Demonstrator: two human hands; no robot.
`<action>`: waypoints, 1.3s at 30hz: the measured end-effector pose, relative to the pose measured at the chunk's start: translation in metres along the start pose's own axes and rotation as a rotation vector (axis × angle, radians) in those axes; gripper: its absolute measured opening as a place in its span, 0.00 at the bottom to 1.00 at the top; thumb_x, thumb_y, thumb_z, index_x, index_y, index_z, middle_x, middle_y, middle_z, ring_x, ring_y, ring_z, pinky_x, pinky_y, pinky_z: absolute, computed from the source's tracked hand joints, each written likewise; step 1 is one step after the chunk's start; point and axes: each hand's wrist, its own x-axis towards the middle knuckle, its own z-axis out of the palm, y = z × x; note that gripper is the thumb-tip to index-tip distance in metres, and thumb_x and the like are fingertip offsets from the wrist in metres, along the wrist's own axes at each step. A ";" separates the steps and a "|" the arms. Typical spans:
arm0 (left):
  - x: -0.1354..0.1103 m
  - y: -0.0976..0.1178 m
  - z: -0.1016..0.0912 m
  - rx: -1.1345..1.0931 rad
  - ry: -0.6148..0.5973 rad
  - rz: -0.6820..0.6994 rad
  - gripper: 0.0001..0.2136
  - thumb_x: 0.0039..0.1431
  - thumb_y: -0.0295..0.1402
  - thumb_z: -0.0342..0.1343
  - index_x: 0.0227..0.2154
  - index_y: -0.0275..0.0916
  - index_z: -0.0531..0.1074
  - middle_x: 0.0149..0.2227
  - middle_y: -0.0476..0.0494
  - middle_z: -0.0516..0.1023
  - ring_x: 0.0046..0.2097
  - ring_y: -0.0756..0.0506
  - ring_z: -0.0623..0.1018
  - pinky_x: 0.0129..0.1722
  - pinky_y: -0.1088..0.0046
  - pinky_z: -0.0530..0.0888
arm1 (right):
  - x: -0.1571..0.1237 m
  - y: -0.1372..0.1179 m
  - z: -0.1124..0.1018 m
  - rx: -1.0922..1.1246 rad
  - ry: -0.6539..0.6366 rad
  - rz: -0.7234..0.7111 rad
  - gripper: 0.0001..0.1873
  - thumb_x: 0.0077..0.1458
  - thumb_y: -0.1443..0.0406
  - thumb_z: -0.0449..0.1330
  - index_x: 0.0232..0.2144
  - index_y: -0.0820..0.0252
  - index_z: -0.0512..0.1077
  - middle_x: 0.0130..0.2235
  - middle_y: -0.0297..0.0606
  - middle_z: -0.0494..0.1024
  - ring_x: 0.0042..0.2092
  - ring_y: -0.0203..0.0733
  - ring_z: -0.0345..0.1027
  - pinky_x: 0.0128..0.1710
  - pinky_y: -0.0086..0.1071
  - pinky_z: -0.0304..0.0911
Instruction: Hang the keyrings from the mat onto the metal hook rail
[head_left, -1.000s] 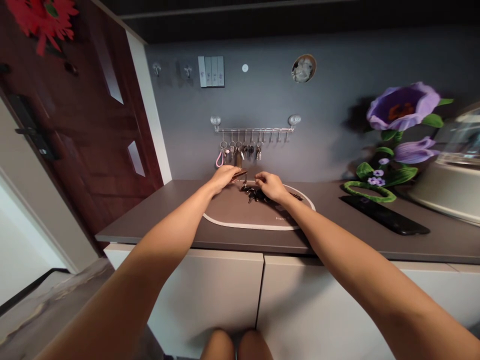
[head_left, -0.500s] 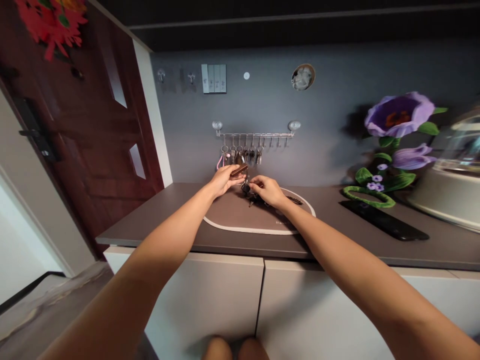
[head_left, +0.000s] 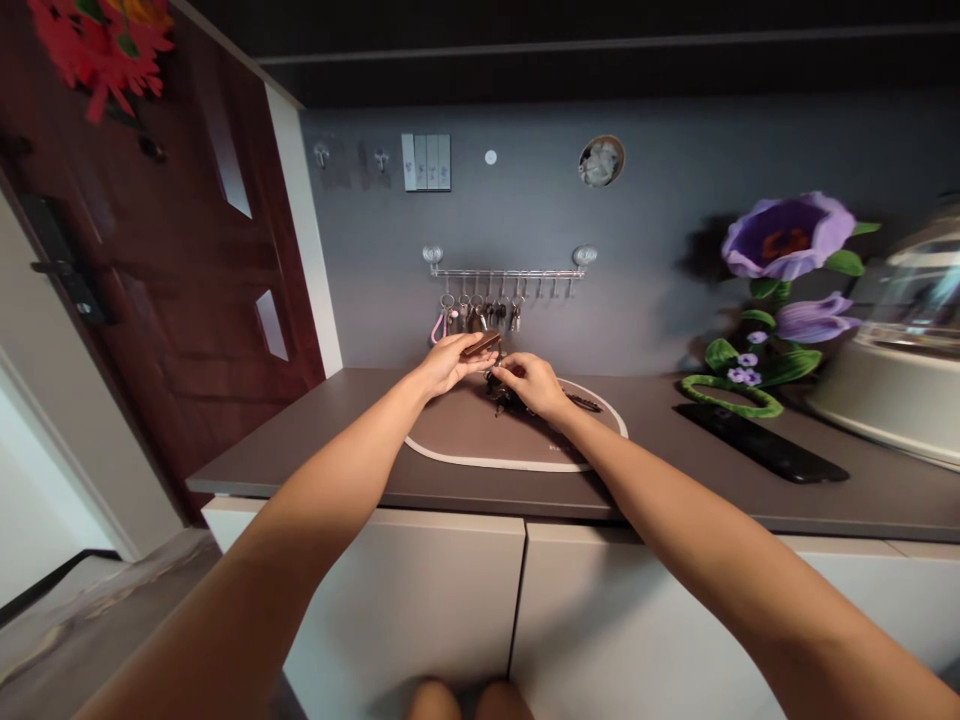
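Note:
My left hand (head_left: 453,364) is closed on a small brown case (head_left: 481,345), a flat piece that looks like a leather key holder. Close beside it, the fingers of my right hand (head_left: 531,380) are pinched at a dark bunch of keys (head_left: 495,384), partly hidden by that hand. Whether the keys are joined to the brown case I cannot tell. Under both hands lies a brown oval mat (head_left: 457,430) with a pale rim. A dark beaded or braided strand (head_left: 583,402) rests on the mat, just right of my right wrist.
Behind the hands, a hook rail (head_left: 510,272) on the wall carries several key bunches (head_left: 480,315). To the right on the counter (head_left: 270,420) are a black phone-like slab (head_left: 761,440), purple felt flowers (head_left: 787,235) and a white domed appliance (head_left: 892,385). A dark red door (head_left: 187,250) stands left.
The brown case in my left hand has shifted slightly right, and my left fingers reach further toward the right hand. The whole view has moved a little.

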 end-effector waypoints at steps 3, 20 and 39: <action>0.001 0.001 -0.001 0.014 0.029 0.016 0.05 0.54 0.29 0.51 0.29 0.31 0.68 0.27 0.42 0.74 0.37 0.46 0.76 0.49 0.57 0.68 | 0.001 0.001 -0.001 -0.036 0.027 -0.001 0.10 0.50 0.61 0.54 0.29 0.60 0.71 0.30 0.37 0.72 0.33 0.35 0.63 0.36 0.28 0.57; 0.011 -0.008 -0.020 0.284 0.279 -0.176 0.07 0.49 0.33 0.51 0.28 0.35 0.69 0.23 0.47 0.73 0.30 0.50 0.75 0.38 0.67 0.71 | 0.011 0.023 -0.005 0.341 0.266 0.173 0.13 0.49 0.57 0.51 0.28 0.62 0.67 0.30 0.35 0.71 0.33 0.36 0.62 0.38 0.30 0.58; 0.002 -0.033 -0.006 0.823 -0.230 0.100 0.13 0.51 0.35 0.51 0.37 0.34 0.73 0.38 0.40 0.76 0.38 0.47 0.73 0.41 0.72 0.67 | 0.007 0.010 -0.011 0.843 0.270 0.367 0.14 0.47 0.54 0.55 0.31 0.58 0.62 0.28 0.33 0.71 0.28 0.35 0.66 0.27 0.30 0.63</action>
